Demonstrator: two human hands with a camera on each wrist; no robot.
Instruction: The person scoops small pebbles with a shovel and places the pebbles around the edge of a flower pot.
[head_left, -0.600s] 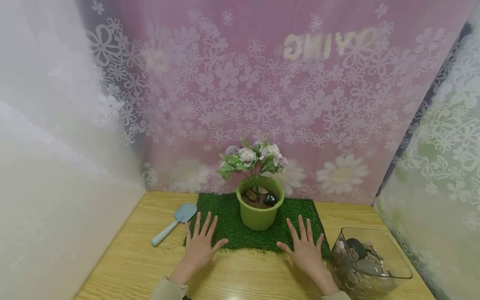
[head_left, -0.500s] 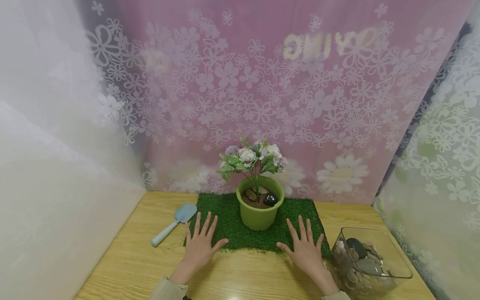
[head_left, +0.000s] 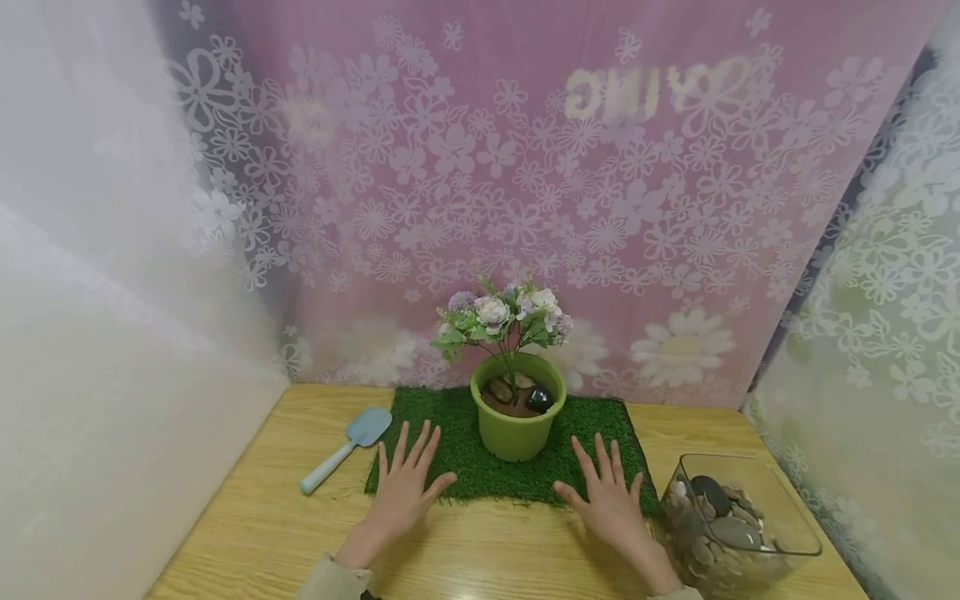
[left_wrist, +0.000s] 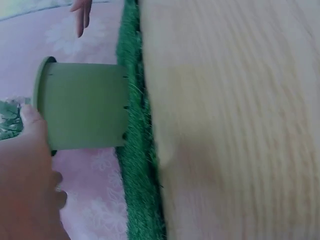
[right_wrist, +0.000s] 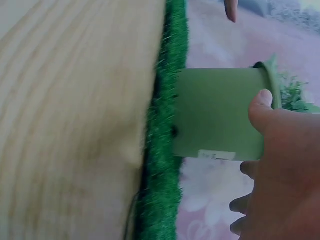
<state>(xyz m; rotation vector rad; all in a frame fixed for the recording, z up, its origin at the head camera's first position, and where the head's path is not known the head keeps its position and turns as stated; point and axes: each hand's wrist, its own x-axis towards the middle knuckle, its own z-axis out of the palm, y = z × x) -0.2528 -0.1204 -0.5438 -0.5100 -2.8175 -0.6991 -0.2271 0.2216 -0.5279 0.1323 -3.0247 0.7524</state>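
A green flower pot (head_left: 517, 435) stands upright on a rectangle of artificial grass (head_left: 450, 454). White and purple flowers (head_left: 504, 315) rise from it, and a few stones, one a shiny black stone (head_left: 539, 399), lie on the brown surface inside. My left hand (head_left: 400, 496), fingers spread, is over the front left of the grass, holding nothing. Opposite it, my right hand (head_left: 609, 504) is spread in the same way over the front right. Both wrist views show the pot's side beyond the thumbs; in the right wrist view a white label (right_wrist: 216, 154) shows on it.
A light blue trowel (head_left: 347, 450) lies left of the grass on the wooden table (head_left: 247, 517). At the right, a clear container (head_left: 795, 521) holds stones (head_left: 735, 533). A pink floral curtain (head_left: 487, 183) hangs behind, with pale sheeting (head_left: 112, 333) on the left side.
The fingers of my left hand have shifted slightly to the right, away from the trowel. The right hand stays nearly where it was. The head view has moved a little.
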